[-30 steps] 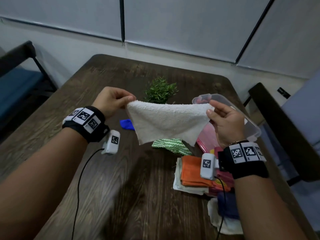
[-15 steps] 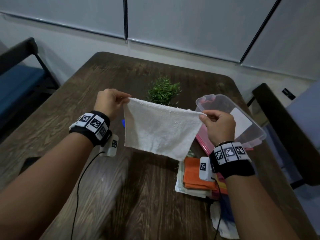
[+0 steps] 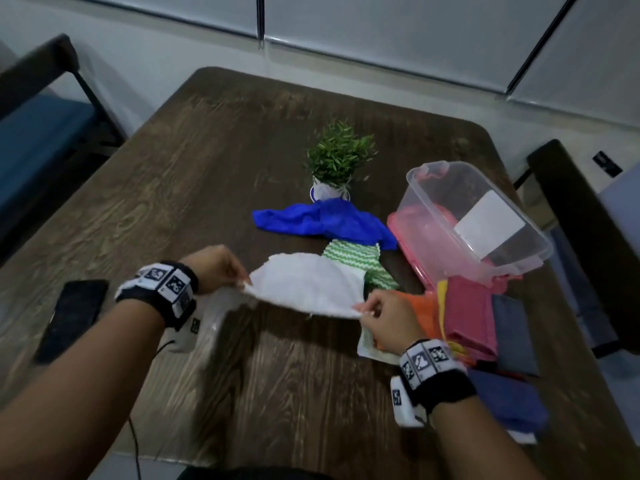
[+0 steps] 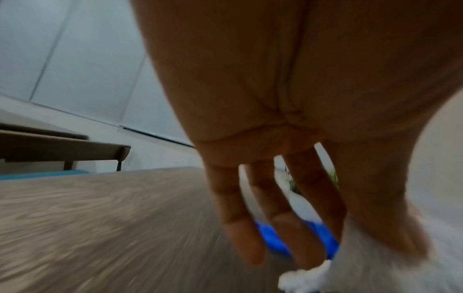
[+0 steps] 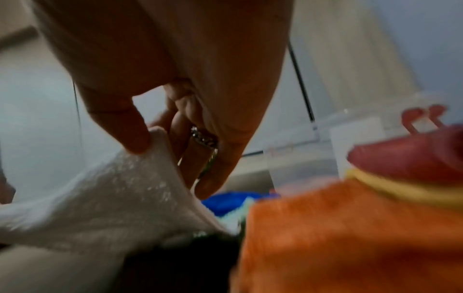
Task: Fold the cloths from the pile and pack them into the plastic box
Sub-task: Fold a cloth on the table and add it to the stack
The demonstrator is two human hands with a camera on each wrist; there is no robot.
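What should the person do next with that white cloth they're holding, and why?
Probably lower the white cloth flat onto the table. The left hand and right hand each pinch a corner, it billows just above bare wood, and it isn't folded yet.

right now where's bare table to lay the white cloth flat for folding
Bare wood lies straight ahead of the person, between the phone on the left and the cloth pile on the right, under the white cloth. The far left of the table is bare too. It is crowded toward the blue cloth, green striped cloth and plastic box.
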